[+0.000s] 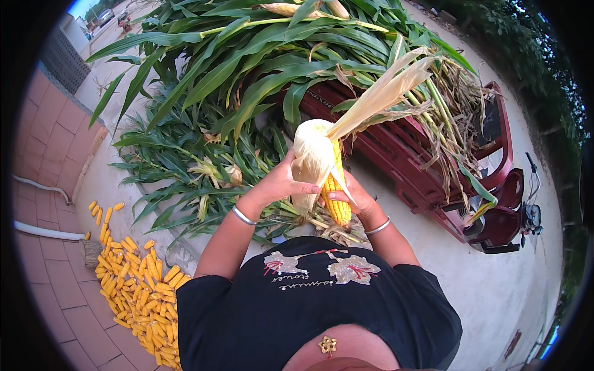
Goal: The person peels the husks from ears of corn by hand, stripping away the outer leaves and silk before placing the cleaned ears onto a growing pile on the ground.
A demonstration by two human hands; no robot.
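An ear of corn point(338, 197) with bared yellow kernels is held between my two hands, its tip pointing towards my chest. My left hand point(283, 181) grips the pale husk point(312, 148) that is peeled back on the left side of the ear. My right hand point(353, 194) is closed around the ear's lower right side, fingers over the kernels. More dry husk point(387, 92) sticks up and to the right from the ear's base. Beyond the hands, green corn stalks point(260, 51) are heaped, some with ears in their husks.
A dark red cargo tricycle point(394, 157) loaded with stalks stands ahead and to the right. Cut stalks point(199, 162) lie on the concrete ahead left. Husked corn ears point(139, 292) are piled at the left beside a tiled wall point(60, 278), near a white pipe point(48, 230) and a wood block point(93, 252).
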